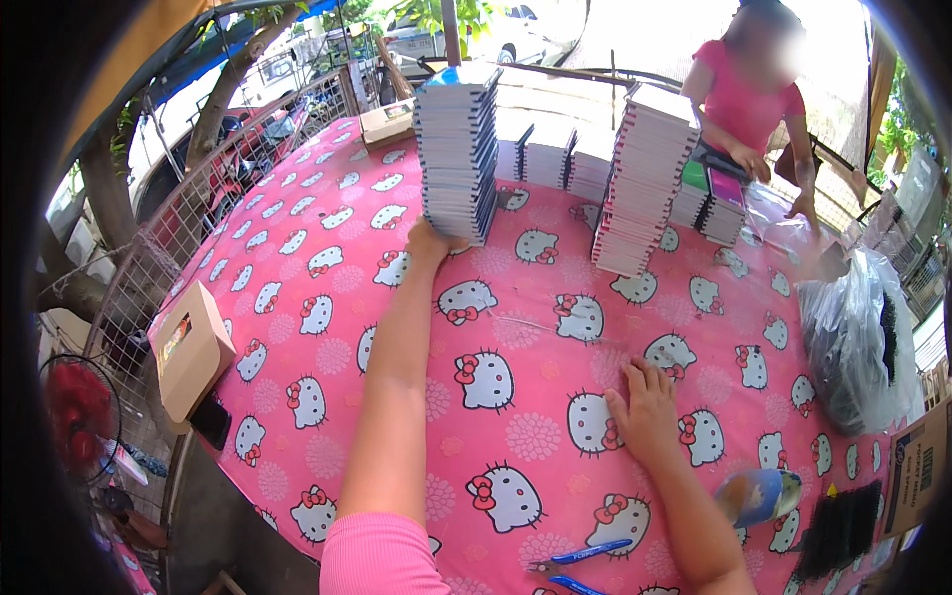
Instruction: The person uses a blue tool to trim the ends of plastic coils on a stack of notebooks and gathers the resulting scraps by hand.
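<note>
A tall stack of spiral-bound notebooks (pixel 454 159) stands at the far middle of the table. My left hand (pixel 432 244) is closed about its lower left corner, the thumb along the front and the other fingers partly hidden. My right hand (pixel 650 412) lies open on the pink cartoon-cat tablecloth (pixel 535 438), fingers spread, holding nothing. Nearer me, cutting pliers (pixel 585 567) with blue handles rest beside my right forearm. Right of the first stack rises a second tall notebook stack (pixel 647 183), leaning slightly. Lower notebook piles (pixel 548 164) sit between and behind them.
Across the table stands a person (pixel 759 119) in pink, hands near a short notebook pile (pixel 722 208). At right are a clear plastic bag (pixel 858 342), black binding coils (pixel 841 531), a clear-blue container (pixel 756 496) and a carton (pixel 914 476). A cardboard box (pixel 193 352) and phone (pixel 210 421) lie left.
</note>
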A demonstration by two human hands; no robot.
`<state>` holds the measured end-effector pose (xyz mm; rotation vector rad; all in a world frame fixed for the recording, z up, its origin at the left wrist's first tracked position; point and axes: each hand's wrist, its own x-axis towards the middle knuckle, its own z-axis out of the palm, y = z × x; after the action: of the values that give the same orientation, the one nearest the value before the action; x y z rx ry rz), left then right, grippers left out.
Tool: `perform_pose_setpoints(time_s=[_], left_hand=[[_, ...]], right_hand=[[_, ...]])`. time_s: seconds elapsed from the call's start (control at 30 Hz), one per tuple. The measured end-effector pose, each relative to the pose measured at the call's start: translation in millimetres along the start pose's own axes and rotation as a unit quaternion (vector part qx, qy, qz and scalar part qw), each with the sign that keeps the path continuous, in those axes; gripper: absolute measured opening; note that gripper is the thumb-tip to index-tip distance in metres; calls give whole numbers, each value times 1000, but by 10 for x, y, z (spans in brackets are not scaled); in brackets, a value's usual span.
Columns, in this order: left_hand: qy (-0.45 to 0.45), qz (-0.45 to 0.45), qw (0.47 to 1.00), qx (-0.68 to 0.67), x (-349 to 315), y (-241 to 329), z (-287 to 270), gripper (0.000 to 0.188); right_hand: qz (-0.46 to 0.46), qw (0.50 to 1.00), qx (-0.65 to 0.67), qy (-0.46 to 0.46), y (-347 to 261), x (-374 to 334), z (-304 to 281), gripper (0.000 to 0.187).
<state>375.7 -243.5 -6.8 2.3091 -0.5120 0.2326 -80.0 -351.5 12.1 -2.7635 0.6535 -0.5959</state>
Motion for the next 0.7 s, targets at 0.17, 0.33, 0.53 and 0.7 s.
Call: perform_pose_setpoints(time_s=[0.17, 0.33, 0.53, 0.7], left_hand=[[-42, -52, 998, 18, 191, 8, -2, 90], [-61, -111, 992, 10, 126, 249, 20, 85], [-52, -105, 993, -18, 115, 434, 81, 77], [-33, -82, 995, 45, 340, 75, -146, 87]], right_hand=[[-3, 1000, -10, -4, -31, 5, -16, 47], [6, 999, -32, -17, -61, 12, -2, 48], [11, 999, -39, -15, -44, -7, -36, 47], [-9, 1000, -6, -9, -165, 17, -1, 46]])
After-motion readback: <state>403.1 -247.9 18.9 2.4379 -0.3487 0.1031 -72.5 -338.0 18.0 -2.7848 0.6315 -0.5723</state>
